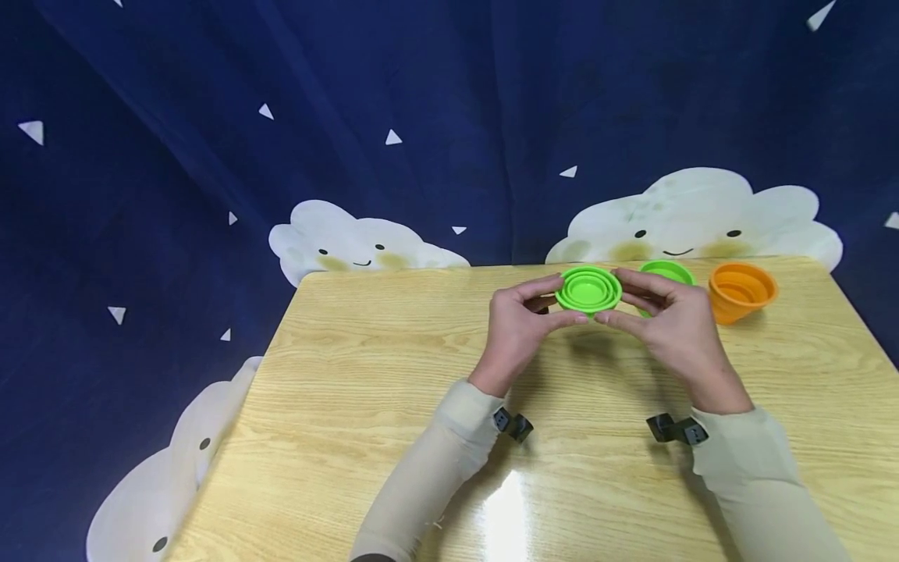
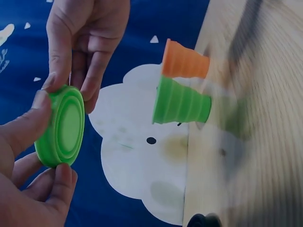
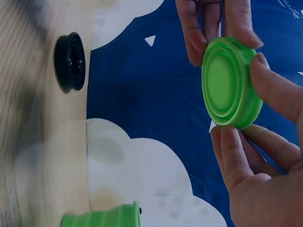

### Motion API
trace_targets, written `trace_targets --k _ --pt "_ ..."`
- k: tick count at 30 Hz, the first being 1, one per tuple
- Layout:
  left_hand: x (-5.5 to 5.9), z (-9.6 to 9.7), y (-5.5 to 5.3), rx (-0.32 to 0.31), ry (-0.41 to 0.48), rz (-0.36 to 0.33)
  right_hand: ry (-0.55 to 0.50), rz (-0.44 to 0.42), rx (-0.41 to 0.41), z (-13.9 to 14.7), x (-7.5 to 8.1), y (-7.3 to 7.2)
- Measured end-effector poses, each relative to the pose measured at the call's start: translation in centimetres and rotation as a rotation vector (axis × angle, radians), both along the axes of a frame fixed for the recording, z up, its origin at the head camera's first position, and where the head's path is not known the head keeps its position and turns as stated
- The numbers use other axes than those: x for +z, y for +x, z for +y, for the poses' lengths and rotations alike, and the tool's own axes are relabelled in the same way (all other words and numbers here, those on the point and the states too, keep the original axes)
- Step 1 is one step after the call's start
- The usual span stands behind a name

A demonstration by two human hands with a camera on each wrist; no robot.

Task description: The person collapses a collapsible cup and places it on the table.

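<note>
A collapsed green folding cup [image 1: 588, 290] is held up above the table between both hands, its rings nested flat inside the rim. My left hand [image 1: 511, 326] pinches its left edge between thumb and fingers. On the opposite edge, my right hand [image 1: 680, 332] grips it the same way, the thumbtips close together at the near side. The left wrist view shows the folded cup [image 2: 61, 126] edge-on as a thick disc. Behind the right hand stands a second green cup [image 1: 667, 271], partly hidden; the left wrist view shows it extended, with stepped sides.
An extended orange folding cup [image 1: 740, 290] stands right of the second green cup. A flat black ringed piece [image 3: 70, 62] lies on the table, mostly hidden by the left hand in the head view. The wooden table [image 1: 351, 406] ends at a dark blue curtain [image 1: 435, 94] with clouds.
</note>
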State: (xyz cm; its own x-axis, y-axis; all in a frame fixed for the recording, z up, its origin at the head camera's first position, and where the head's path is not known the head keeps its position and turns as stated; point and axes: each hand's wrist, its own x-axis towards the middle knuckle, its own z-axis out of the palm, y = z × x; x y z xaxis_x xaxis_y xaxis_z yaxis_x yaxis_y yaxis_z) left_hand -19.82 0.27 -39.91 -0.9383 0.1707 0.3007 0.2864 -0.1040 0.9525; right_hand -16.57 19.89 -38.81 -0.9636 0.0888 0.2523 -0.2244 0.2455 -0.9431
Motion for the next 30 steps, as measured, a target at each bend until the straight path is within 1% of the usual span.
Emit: trace_targets --k 4,6,11,15,22,25,30 --pt "-0.2 0.1 -0.3 0.032 -0.124 0.05 0.062 0.009 -0.005 0.2 -0.3 -0.1" --pt "-0.4 0.3 -0.5 0.046 -0.166 0.069 0.097 0.021 -0.009 0.3 -0.4 -0.2" --pt "-0.9 0.9 -0.9 0.071 -0.22 0.088 0.193 0.045 -0.026 0.2 -0.9 -0.5" --pt "-1.4 1.3 -1.2 0.094 -0.264 0.091 0.255 0.031 -0.043 0.3 -1.4 -0.8" --pt "-3.0 1.9 -2.0 0.127 -0.36 0.08 0.351 -0.001 -0.037 0.5 -2.6 -1.8" --pt "-3.7 2.1 -2.2 0.128 -0.399 0.087 0.401 -0.01 -0.026 0.7 -3.1 -2.1" --pt "-4.8 2.4 -2.6 0.127 -0.497 0.088 0.462 -0.003 0.002 0.9 -4.0 -2.7"
